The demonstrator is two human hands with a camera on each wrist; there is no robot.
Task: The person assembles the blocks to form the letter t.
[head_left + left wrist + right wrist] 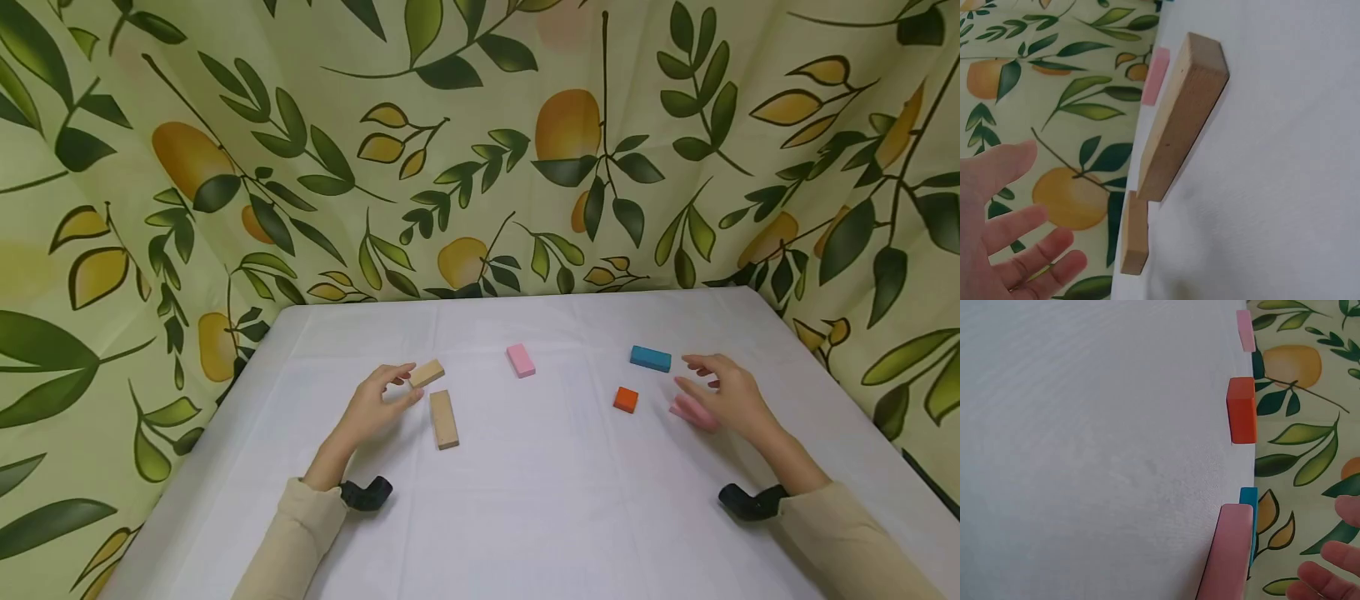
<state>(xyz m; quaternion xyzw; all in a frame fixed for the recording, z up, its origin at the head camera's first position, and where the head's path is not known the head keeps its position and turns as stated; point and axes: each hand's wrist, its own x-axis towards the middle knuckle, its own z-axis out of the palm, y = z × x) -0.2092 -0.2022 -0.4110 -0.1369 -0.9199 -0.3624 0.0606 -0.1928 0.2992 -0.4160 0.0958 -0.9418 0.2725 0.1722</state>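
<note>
My left hand [377, 404] hovers at the left of the table, fingers relaxed and holding nothing. Beside its fingertips lies a short wooden block [427, 373], and a longer wooden block [444, 419] lies just right of the thumb. In the left wrist view both wooden blocks show next to the loosely spread fingers. My right hand [726, 396], also holding nothing, hangs over a pink block [693, 412] that it partly covers in the head view. A blue block [650, 358] lies just beyond its fingertips, and a small orange block [626, 400] to its left.
Between the hands, farther back, lies another pink block [521, 360]. A white cloth covers the table [525, 500]. Behind it and at the sides hangs a leaf-and-fruit patterned curtain [480, 167]. Each wrist wears a black device [367, 493].
</note>
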